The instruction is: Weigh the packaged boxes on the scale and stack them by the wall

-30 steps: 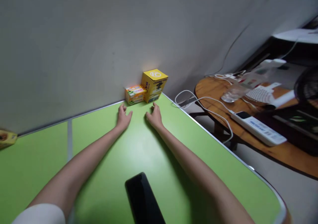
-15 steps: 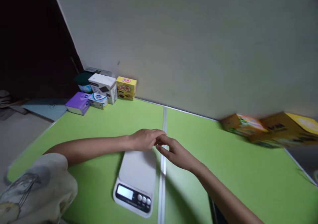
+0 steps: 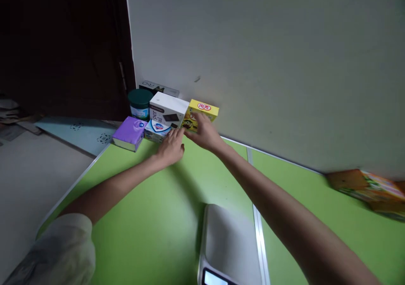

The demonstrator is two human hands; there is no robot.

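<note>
My left hand [image 3: 171, 148] is at the right end of the small white-and-blue box [image 3: 157, 130], fingers pointing forward and loosely spread. My right hand [image 3: 205, 132] reaches in front of the yellow box [image 3: 205, 108], thumb and fingers apart, covering part of its front. Between and behind the hands stands the white box [image 3: 168, 108] with a dark picture on it. A purple pack [image 3: 130, 132] lies to the left. The white scale [image 3: 232, 243] lies nearer me, its lit display cut off at the bottom edge.
A green-lidded tub [image 3: 139, 103] and a grey-black box [image 3: 160, 88] stand behind, by the wall. Orange boxes [image 3: 363, 188] sit at the far right of the green table [image 3: 136, 234]. A silver seam [image 3: 260, 238] runs beside the scale.
The view has swung left. My hands were together above the scale; now they are apart and farther forward, at the group of boxes. The scale shows lower and farther right.
</note>
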